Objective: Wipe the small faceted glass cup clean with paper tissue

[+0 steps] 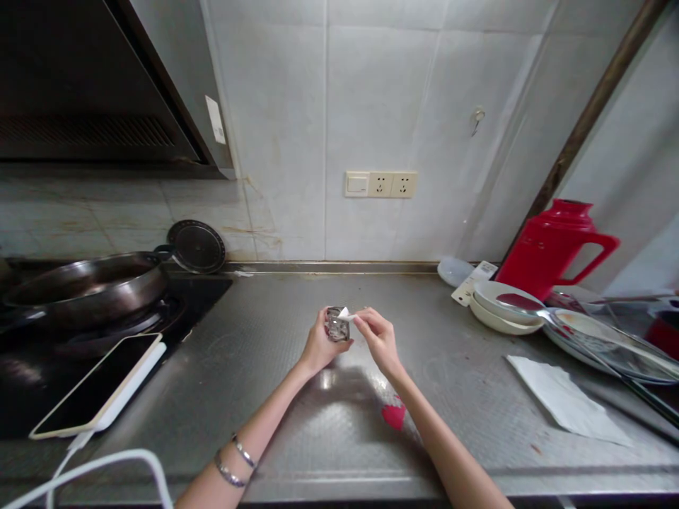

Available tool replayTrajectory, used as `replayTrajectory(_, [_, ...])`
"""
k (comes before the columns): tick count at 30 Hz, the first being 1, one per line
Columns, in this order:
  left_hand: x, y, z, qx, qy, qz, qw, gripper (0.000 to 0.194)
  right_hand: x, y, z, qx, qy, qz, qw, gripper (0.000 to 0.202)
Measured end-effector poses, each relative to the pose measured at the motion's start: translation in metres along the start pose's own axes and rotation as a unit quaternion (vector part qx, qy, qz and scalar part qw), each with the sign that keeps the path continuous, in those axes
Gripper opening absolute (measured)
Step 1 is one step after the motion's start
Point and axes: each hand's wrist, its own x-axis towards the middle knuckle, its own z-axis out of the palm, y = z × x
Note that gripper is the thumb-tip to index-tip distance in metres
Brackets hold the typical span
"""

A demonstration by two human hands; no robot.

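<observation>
Near the middle of the steel counter (254,410), my left hand (317,348) is wrapped round a small clear glass container (337,326), its opening turned toward the camera. My right hand (378,335) pinches a small white piece (344,315), too small to name, at the container's rim. Part of the container is hidden behind the fingers of my left hand. Beside my right forearm, a clear plastic-like item with a pink-red patch (393,416) lies on the counter, partly covered by the arm.
On the left are a stove with a metal pan (100,286), a phone (98,389) and a white cable (122,456). A red thermos jug (552,251), stacked bowls (503,318), a plate with utensils (588,336) and a white paper sheet (567,396) are at the right.
</observation>
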Motion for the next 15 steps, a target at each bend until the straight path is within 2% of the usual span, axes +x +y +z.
replayTrajectory(3, [0.000,-0.002,0.001,0.007,-0.006,0.007,1.000,0.075,0.003,-0.001,-0.003,-0.031,0.060,0.014,0.998,0.030])
replayTrajectory(6, [-0.003,-0.003,0.004,0.042,-0.009,0.030,0.999,0.076,0.006,0.000,-0.002,-0.067,0.095,-0.023,0.993,0.026])
replayTrajectory(12, [-0.008,-0.007,0.011,0.081,-0.049,0.031,0.995,0.068,0.003,0.003,0.004,-0.073,-0.058,-0.095,0.991,0.023])
replayTrajectory(15, [-0.008,-0.005,0.011,0.065,-0.047,0.046,0.996,0.072,0.001,0.001,0.005,-0.068,-0.086,-0.109,0.988,0.024])
